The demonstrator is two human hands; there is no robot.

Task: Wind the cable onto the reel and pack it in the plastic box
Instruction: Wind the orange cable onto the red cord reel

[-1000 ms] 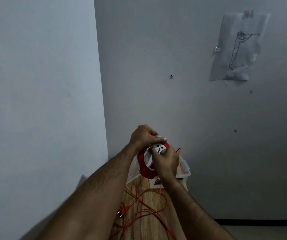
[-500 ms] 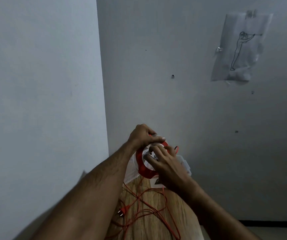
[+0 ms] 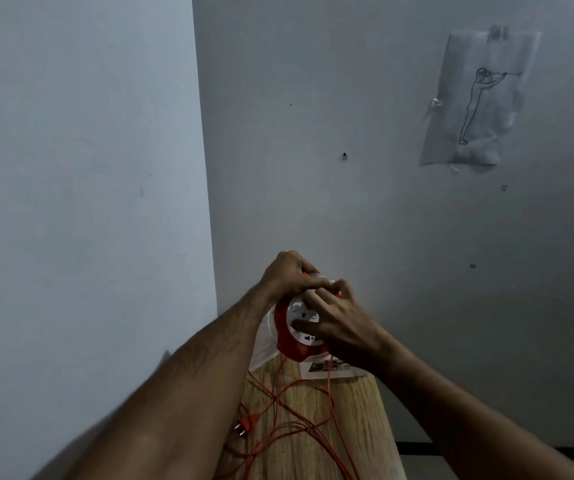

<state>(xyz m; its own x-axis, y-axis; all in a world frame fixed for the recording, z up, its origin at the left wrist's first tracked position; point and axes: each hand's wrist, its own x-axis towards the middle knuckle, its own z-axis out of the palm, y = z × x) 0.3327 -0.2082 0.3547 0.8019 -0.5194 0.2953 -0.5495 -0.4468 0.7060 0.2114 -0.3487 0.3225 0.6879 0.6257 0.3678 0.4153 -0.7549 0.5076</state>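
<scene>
A red cable reel with a white socket face is held up in front of me above the narrow wooden table. My left hand grips the reel's top edge. My right hand lies over the white face, its thumb pressed on the middle and its fingers curled at the upper rim. Loose orange cable hangs from the reel and tangles on the tabletop, ending in an orange plug. The clear plastic box stands behind the reel, mostly hidden.
The table stands in a room corner, with a wall close on the left and another behind. A taped sheet with a line drawing hangs on the back wall. A white label shows under the reel.
My right hand has turned round the reel's face, from below it to the upper right, with the forearm swinging out to the right. My left hand has kept its grip on top.
</scene>
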